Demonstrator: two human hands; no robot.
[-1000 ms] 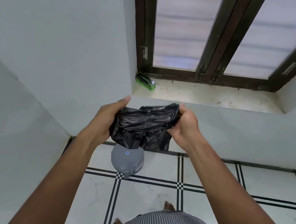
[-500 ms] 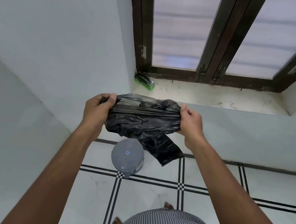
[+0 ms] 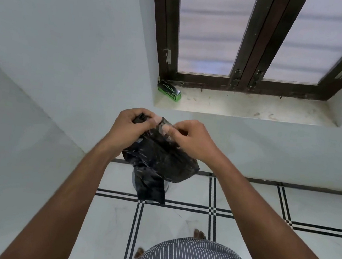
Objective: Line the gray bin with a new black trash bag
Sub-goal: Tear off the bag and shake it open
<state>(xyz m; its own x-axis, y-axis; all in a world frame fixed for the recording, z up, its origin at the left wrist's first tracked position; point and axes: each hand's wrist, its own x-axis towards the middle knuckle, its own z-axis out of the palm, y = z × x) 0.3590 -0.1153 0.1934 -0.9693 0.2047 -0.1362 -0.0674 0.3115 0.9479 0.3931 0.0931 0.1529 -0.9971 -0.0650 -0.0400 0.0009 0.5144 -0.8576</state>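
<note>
A crumpled black trash bag hangs in the air in front of me, its lower end drooping toward the floor. My left hand grips the bag's top edge at the left. My right hand pinches the same edge close beside it, fingertips nearly touching the left hand. The gray bin stands on the floor straight below; the bag hides nearly all of it, leaving only thin slivers at its sides.
A green and black box lies on the stone window sill under a dark-framed window. White walls form a corner at the left. White floor tiles with black lines lie below, and my bare feet stand near the bottom.
My hands have come together from a wide stretch at the bag's top edge. The bag now hangs lower and covers the bin, which was visible before.
</note>
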